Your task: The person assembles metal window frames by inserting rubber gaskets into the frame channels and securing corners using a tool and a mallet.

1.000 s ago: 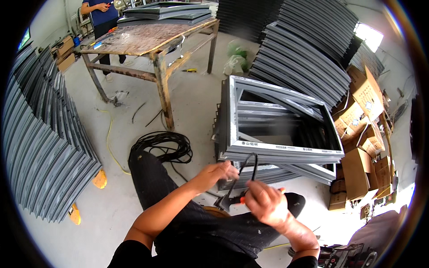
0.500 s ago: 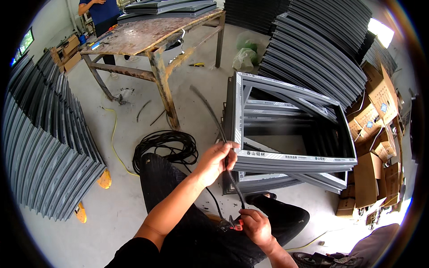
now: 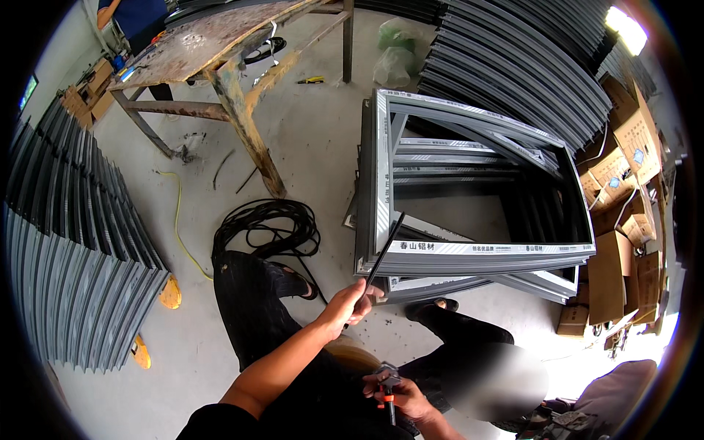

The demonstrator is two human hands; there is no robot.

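My left hand (image 3: 347, 306) is closed around a thin black strip (image 3: 386, 249). The strip slants up and away from the fingers, its free end over the near left corner of the stacked grey window frames (image 3: 484, 251). Lower down, above my lap, my right hand (image 3: 412, 402) grips a hand cutter (image 3: 389, 375) with a grey metal head and red-and-black handles. The cutter stands apart from the strip's visible part. On the floor beyond my left knee lies a coil of black strip (image 3: 304, 233), one length running back toward me.
Ahead left stands a rusty work table (image 3: 220, 33), a person (image 3: 139, 22) behind it. Curved rows of grey frames stand on the left (image 3: 88, 293) and far right (image 3: 513, 81). Cardboard boxes (image 3: 609, 271) line the right side. A yellow cord (image 3: 178, 220) lies on the floor.
My hands have drawn apart from the strip they both held. The left hand came nearer with a strip; the right moved lower and now shows the cutter plainly. The view has shifted.
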